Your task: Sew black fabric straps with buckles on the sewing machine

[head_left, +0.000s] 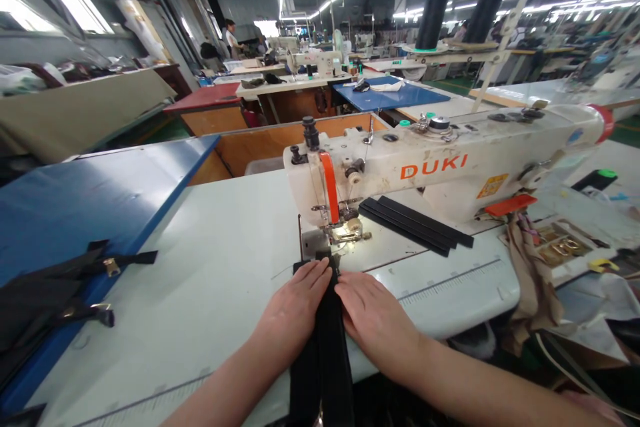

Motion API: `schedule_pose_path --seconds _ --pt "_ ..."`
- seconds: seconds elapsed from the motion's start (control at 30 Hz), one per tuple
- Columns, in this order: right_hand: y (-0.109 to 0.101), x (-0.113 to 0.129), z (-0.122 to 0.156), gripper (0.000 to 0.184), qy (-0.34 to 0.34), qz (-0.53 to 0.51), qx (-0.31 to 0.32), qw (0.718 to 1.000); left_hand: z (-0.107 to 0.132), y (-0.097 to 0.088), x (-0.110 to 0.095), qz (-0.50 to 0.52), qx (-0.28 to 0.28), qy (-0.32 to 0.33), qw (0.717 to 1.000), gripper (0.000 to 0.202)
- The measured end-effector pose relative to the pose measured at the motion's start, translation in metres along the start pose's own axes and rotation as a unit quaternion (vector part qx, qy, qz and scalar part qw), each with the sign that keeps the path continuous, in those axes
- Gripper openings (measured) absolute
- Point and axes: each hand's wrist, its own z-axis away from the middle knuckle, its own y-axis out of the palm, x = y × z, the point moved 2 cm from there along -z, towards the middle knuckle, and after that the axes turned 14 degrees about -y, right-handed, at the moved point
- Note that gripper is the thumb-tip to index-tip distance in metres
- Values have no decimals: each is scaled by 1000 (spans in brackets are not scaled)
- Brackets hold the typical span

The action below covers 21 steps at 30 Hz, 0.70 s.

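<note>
A black strap (325,340) runs from the table's front edge up toward the presser foot (350,230) of a white DUKI sewing machine (450,160). My left hand (295,307) lies flat on the strap's left side, fingers stretched out and together. On the strap's right side my right hand (373,313) lies flat in the same way, its fingertips close to the needle plate. Both palms press the strap down on the white table (210,280). Neither hand grips anything.
Several loose black strips (415,223) lie under the machine arm. Black straps with metal buckles (75,287) rest on a blue board (90,200) at the left. A tray of metal parts (563,247) and hanging cloth (530,280) are at the right. Other workstations and people stand farther back.
</note>
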Motion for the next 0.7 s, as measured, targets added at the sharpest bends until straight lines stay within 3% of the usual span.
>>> schedule_pose_path --seconds 0.17,0.27,0.43,0.6,0.7 --pt "0 -9 -5 14 -120 3 29 992 0 1 -4 8 -3 0 1000 34" --pt "-2 -13 -7 16 -159 10 50 986 0 0 -6 16 7 -14 1000 33" --pt "-1 -25 -14 12 -179 18 96 979 -8 4 -4 22 4 -28 999 32" --pt "0 -39 -20 10 -175 29 87 980 -22 9 0 5 -9 -18 1000 31" --pt "1 -44 -22 10 -173 24 79 981 -27 7 0 1 -47 -6 999 31"
